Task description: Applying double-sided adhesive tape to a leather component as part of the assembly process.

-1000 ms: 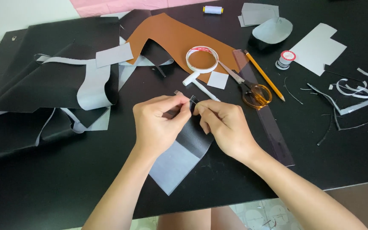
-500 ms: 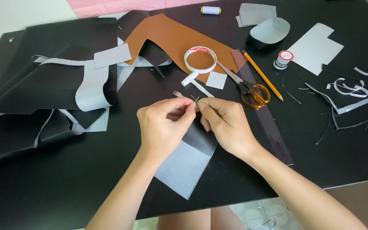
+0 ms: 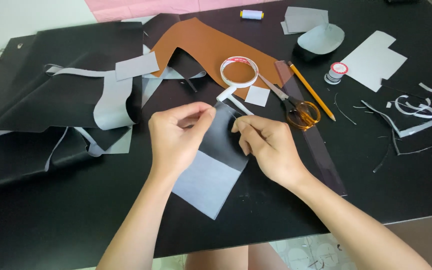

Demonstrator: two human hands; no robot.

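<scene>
Black faux-leather sheet covers most of a dark worktop (image 3: 51, 230), seen from above by a head-worn camera. Near the middle, two bare hands meet over a small rectangular leather piece (image 3: 216, 160), black on its upper part with its pale grey backing turned up on the lower part. The piece lies tilted, its grey corner pointing toward the person.

The left hand (image 3: 173, 137) has its grip pinched on the top left edge of the piece, thumb and forefinger pressed together. The right hand (image 3: 266, 142) has its grip curled on the top right edge, fingertips touching the black surface. Whether anything else is held between the fingers cannot be told.

Just beyond the hands lies a roll of white tape (image 3: 239, 71) with a loose strip trailing toward the piece. It rests on a brown leather cut-out (image 3: 201, 42). A small grey square (image 3: 257, 96) sits beside the tape. To the right lie scissors with orange handles (image 3: 296, 107), a yellow pencil (image 3: 311, 90) and a dark translucent ruler (image 3: 316, 145), all close together.

Far back sit a spool of thread (image 3: 251, 14), a grey oval piece (image 3: 321, 39), a small round tin (image 3: 335, 72) and a white paper pattern (image 3: 373, 60). On the left, a large black sheet with grey strips (image 3: 76, 90) lies folded. Thin offcuts (image 3: 411, 112) scatter at the right edge.
</scene>
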